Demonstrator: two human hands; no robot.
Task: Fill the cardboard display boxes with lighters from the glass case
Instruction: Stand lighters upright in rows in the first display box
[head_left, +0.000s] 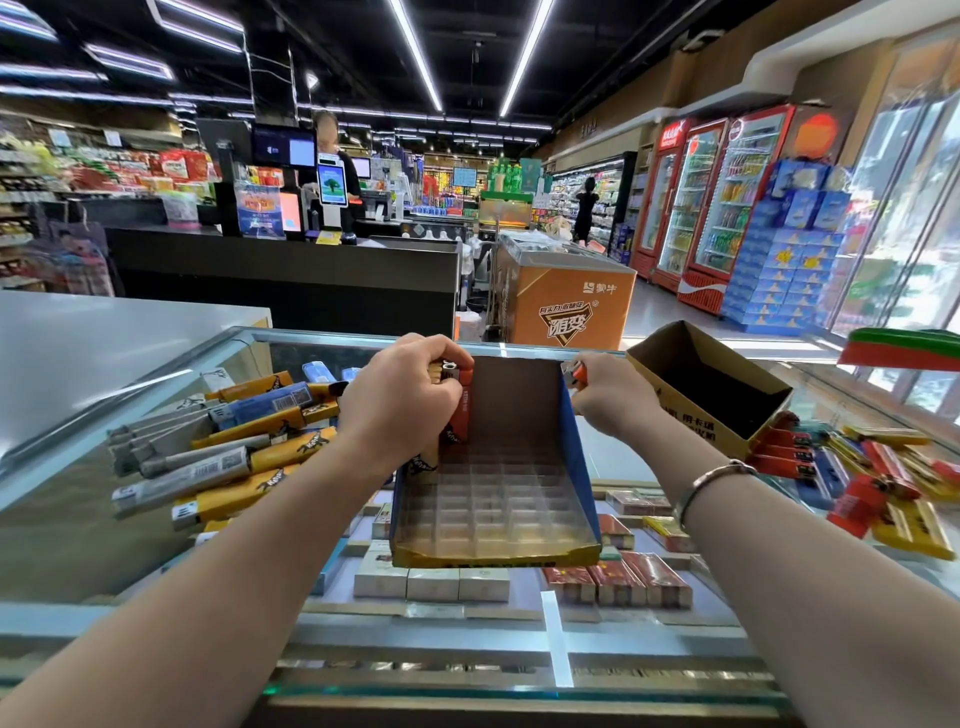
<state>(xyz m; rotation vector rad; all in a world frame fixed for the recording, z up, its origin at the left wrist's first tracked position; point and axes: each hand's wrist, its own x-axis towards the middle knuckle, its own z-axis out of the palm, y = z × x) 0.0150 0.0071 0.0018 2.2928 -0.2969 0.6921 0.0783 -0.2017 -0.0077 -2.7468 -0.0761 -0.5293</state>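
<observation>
Glass counter (363, 618) is stretching across a supermarket, with a checkout desk (280, 270) and drink fridges (711, 202) sitting well behind it. You are standing over a display box (493, 483) resting on the glass, its clear grid of cells mostly bare. Your left hand (410, 400) is gripping a bunch of orange lighters (460, 410) at the box's far left corner; their lower ends are hiding behind your hand, so the count is unclear. Your right hand (608, 395) is pinching one orange lighter (579, 375) just beyond the box's right wall, only its top showing. A second box (711, 389) is tilting open near that hand. Loose lighters are lying in a left pile (223, 447) and a right pile (872, 478), the latter blurring toward the frame edge. Bare glass is lying between you and the box's front lip.
</observation>
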